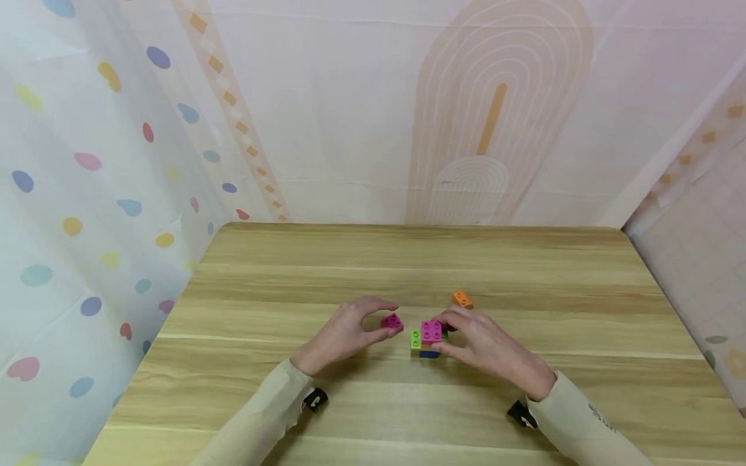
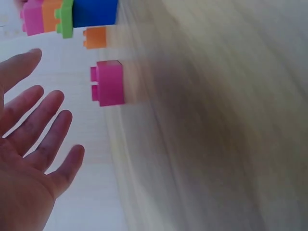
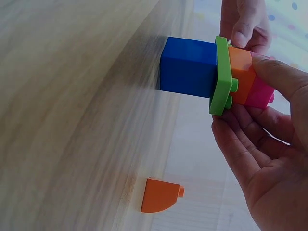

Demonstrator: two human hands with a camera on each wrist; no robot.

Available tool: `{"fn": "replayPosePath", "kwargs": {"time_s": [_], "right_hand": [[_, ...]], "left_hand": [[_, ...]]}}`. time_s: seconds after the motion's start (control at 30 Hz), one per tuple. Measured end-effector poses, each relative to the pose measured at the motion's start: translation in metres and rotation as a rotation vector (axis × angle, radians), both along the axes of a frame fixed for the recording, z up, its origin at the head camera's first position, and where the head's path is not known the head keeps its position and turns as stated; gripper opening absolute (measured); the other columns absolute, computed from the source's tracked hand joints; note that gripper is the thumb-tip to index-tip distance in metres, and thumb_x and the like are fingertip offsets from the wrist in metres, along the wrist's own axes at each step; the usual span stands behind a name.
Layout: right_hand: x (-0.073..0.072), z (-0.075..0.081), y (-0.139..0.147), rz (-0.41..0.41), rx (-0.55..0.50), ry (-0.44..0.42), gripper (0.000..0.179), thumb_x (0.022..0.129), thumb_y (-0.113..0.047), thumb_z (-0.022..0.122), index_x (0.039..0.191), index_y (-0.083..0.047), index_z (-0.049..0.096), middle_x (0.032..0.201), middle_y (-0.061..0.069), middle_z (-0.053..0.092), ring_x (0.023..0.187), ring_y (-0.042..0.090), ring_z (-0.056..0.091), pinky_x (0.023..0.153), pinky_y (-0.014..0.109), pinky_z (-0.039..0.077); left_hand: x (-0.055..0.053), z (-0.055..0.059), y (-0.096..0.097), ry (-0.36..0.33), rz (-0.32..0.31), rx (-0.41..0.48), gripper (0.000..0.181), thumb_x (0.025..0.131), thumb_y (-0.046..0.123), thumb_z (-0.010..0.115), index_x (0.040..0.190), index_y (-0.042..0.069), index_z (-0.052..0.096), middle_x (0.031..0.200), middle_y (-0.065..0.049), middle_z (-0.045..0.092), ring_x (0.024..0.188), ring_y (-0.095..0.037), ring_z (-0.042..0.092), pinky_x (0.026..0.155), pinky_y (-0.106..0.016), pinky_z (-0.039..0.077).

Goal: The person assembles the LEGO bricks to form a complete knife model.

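A stack of toy building bricks stands on the table: a blue block [image 3: 187,67] at the bottom, a flat green plate [image 3: 221,79], an orange brick [image 3: 241,67], and a pink brick [image 1: 431,331] on top. My right hand [image 1: 486,340] grips the upper bricks from the right, thumb on the near side and fingers on the far side. Left of the stack lies a loose pink brick [image 2: 111,84], studs up. My left hand [image 1: 348,329] is beside it, thumb and fingers apart, with a gap between hand and brick in the left wrist view.
A small orange brick with a curved side [image 3: 161,196] lies behind the right hand. The wooden table [image 1: 291,272] meets a patterned curtain [image 1: 338,116] at its back and left. Black straps [image 1: 315,399] show at the wrists.
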State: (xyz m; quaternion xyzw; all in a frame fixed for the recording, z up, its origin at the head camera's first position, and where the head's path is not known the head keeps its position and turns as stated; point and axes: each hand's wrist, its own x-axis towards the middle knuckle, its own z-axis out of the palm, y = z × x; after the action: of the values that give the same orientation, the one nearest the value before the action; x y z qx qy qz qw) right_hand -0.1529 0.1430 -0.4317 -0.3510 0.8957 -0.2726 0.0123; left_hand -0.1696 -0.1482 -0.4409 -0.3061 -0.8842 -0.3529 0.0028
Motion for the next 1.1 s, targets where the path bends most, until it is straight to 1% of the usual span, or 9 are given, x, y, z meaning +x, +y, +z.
{"fn": "replayPosePath", "kwargs": {"time_s": [0.17,0.37,0.53,0.6,0.73,0.87,1.0,1.1], "right_hand": [[0.0,0.0,-0.001,0.005,-0.004,-0.001,0.04,0.097,-0.027,0.075,0.128,-0.002,0.067,0.123,0.012,0.069,0.109,0.026,0.069,0.09,0.042,0.059],[0.0,-0.001,-0.001,0.005,-0.009,-0.004,0.04,0.097,-0.026,0.076,0.128,-0.002,0.068,0.122,0.01,0.069,0.108,0.024,0.069,0.089,0.04,0.059],[0.0,-0.002,0.0,0.007,-0.016,0.025,0.039,0.097,-0.026,0.076,0.126,-0.002,0.068,0.12,0.01,0.07,0.106,0.025,0.069,0.088,0.039,0.06],[0.0,-0.002,0.0,0.006,-0.019,0.032,0.039,0.096,-0.026,0.076,0.126,-0.002,0.068,0.119,0.01,0.07,0.106,0.025,0.069,0.088,0.039,0.06],[-0.001,-0.002,-0.001,-0.004,-0.019,0.021,0.039,0.096,-0.027,0.076,0.125,-0.003,0.069,0.119,0.01,0.07,0.106,0.025,0.069,0.088,0.04,0.059],[-0.002,-0.002,-0.001,-0.008,-0.015,0.013,0.039,0.096,-0.028,0.077,0.125,-0.002,0.069,0.119,0.011,0.07,0.106,0.026,0.069,0.089,0.042,0.059],[-0.002,-0.002,-0.002,-0.012,-0.014,0.005,0.04,0.096,-0.029,0.076,0.125,-0.003,0.069,0.119,0.01,0.07,0.105,0.025,0.069,0.088,0.042,0.059],[-0.001,-0.002,-0.002,-0.018,-0.014,0.005,0.04,0.096,-0.029,0.077,0.125,-0.002,0.069,0.117,0.008,0.069,0.103,0.024,0.069,0.087,0.041,0.06]], "left_hand": [[-0.006,-0.003,-0.003,-0.033,-0.011,-0.042,0.045,0.092,0.021,0.08,0.132,0.005,0.067,0.132,-0.011,0.068,0.125,-0.03,0.062,0.108,-0.052,0.047],[-0.012,-0.008,-0.004,-0.108,0.003,-0.066,0.052,0.089,0.024,0.083,0.133,0.004,0.066,0.13,-0.011,0.068,0.119,-0.028,0.065,0.105,-0.048,0.051],[-0.017,-0.011,-0.003,-0.143,0.018,-0.137,0.057,0.085,0.028,0.087,0.131,0.003,0.065,0.127,-0.01,0.069,0.119,-0.027,0.064,0.108,-0.046,0.048],[-0.019,-0.011,-0.001,-0.144,0.023,-0.166,0.056,0.084,0.029,0.088,0.129,0.003,0.066,0.125,-0.01,0.069,0.117,-0.026,0.064,0.107,-0.045,0.049],[-0.022,-0.012,0.002,-0.14,0.03,-0.208,0.051,0.084,0.028,0.088,0.124,0.005,0.069,0.118,-0.007,0.071,0.108,-0.021,0.066,0.101,-0.041,0.053],[-0.023,-0.011,0.005,-0.135,0.037,-0.227,0.044,0.084,0.028,0.088,0.119,0.008,0.071,0.112,-0.002,0.072,0.104,-0.019,0.067,0.097,-0.039,0.055],[-0.023,-0.012,0.006,-0.106,0.031,-0.23,0.035,0.087,0.02,0.085,0.117,0.008,0.071,0.108,-0.001,0.071,0.1,-0.018,0.067,0.093,-0.037,0.056],[-0.022,-0.013,0.007,-0.088,0.022,-0.23,0.032,0.088,0.013,0.082,0.117,0.007,0.072,0.108,-0.002,0.071,0.099,-0.018,0.067,0.091,-0.037,0.056]]}}
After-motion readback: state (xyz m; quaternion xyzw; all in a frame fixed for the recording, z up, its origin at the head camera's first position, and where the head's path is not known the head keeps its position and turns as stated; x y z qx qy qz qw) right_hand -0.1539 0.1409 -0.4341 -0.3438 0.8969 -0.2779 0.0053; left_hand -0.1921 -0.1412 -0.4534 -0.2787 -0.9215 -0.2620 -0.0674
